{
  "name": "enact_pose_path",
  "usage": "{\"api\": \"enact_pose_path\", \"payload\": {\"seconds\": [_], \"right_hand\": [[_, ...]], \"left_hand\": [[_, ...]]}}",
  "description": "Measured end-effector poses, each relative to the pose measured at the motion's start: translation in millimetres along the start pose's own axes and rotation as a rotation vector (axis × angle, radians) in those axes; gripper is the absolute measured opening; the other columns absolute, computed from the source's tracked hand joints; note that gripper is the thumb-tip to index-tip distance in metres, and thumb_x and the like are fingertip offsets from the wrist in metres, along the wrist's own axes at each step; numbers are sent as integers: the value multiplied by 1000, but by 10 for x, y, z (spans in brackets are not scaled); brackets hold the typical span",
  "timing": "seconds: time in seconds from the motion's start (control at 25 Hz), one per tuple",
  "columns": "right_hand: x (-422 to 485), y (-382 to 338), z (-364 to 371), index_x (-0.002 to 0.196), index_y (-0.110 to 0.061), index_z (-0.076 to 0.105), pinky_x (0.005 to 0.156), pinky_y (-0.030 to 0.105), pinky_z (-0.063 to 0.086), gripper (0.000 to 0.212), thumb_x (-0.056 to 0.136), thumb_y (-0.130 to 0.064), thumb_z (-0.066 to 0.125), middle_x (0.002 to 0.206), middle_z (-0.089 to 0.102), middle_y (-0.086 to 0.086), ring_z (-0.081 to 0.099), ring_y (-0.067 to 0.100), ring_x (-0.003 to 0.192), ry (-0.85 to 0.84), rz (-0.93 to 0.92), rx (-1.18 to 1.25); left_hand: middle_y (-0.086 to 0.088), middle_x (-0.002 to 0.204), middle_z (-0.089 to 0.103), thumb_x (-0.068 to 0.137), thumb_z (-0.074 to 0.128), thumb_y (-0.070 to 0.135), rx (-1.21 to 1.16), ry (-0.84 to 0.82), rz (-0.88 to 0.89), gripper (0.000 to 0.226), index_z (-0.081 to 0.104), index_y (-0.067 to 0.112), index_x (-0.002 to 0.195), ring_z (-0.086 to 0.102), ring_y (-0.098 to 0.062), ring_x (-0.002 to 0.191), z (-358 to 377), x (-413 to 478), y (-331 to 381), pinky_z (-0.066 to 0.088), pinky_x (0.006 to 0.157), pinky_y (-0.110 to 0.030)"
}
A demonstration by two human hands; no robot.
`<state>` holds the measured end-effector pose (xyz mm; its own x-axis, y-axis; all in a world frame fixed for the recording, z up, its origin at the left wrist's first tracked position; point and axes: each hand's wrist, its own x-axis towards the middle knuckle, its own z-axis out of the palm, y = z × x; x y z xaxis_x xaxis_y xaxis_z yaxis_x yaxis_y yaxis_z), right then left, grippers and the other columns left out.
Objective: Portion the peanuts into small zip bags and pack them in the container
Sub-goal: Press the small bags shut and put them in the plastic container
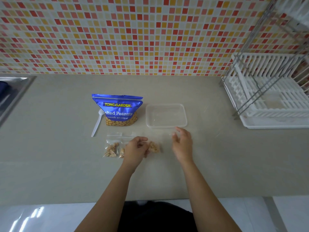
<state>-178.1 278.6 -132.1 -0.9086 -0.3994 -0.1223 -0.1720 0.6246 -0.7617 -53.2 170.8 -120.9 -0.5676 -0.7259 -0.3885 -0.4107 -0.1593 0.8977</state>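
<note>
Head cam is my only feed from the remote seat, so here's the rundown. The blue peanut pouch (119, 109) stands upright near the middle of the beige surface (167, 178). A white plastic spoon (96, 125) lies just left of it, bowl end up against the pouch. The clear container (166, 115) sits just right of the pouch, close but not touching.

> ok, but where are the portions? and what are the hands up to?

The portions are in a row in front of the pouch. The leftmost zip bag (111, 149) lies flat with peanuts in its lower half. The middle zip bag (122, 152) is right beside it, mostly hidden behind the left hand (136, 149). That hand has its fingers curled around a third zip bag (154, 147), with the peanuts showing just right of the knuckles. It's blurry there, so I can't tell if that bag rests on the surface or is lifted off it.

> and the other one?

The right hand (182, 144) hangs just in front of the container's near rim, fingers loosely bent, grasping nothing I can make out.

Off to the sides, a white dish rack (267, 91) stands far right against the tiled wall (133, 30), and a steel sink (13, 91) shows at the left edge.
</note>
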Motion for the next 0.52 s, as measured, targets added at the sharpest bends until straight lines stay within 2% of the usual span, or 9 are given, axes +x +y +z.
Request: {"api": "enact_pose_path", "payload": {"seconds": [0.08,0.16,0.28,0.4,0.52], "right_hand": [[-24,128,-2,118,-5,57,102,37,33,35,83,-6,53,120,56,23,45,35,120,93,2,-170],[-67,167,-35,116,-4,56,95,35,34,37,79,-2,56,111,57,24,48,37,113,77,56,-140],[-73,179,-42,116,-9,55,88,32,36,41,76,-6,65,109,56,20,53,35,102,33,141,-101],[-55,214,-15,106,-14,60,82,34,48,36,72,-8,71,97,66,13,62,29,86,11,163,50],[-139,238,-6,88,-20,62,73,25,51,27,71,0,69,87,69,3,64,19,78,-9,183,226]], "left_hand": [[-12,79,68,85,59,10,241,52,64,15,59,8,100,65,-26,66,8,35,-27,53,65,-33],[-12,85,69,85,58,9,392,63,143,18,59,9,102,66,-28,73,26,32,-46,54,70,-34],[-16,95,69,84,59,10,555,95,255,21,61,5,104,66,-32,82,44,33,-73,54,76,-41],[-15,103,66,85,59,16,719,131,281,26,60,3,108,63,-33,90,12,47,-63,52,78,-41],[-11,97,68,85,59,20,650,187,331,23,63,6,103,64,-25,82,9,68,1,51,74,-34]]}}
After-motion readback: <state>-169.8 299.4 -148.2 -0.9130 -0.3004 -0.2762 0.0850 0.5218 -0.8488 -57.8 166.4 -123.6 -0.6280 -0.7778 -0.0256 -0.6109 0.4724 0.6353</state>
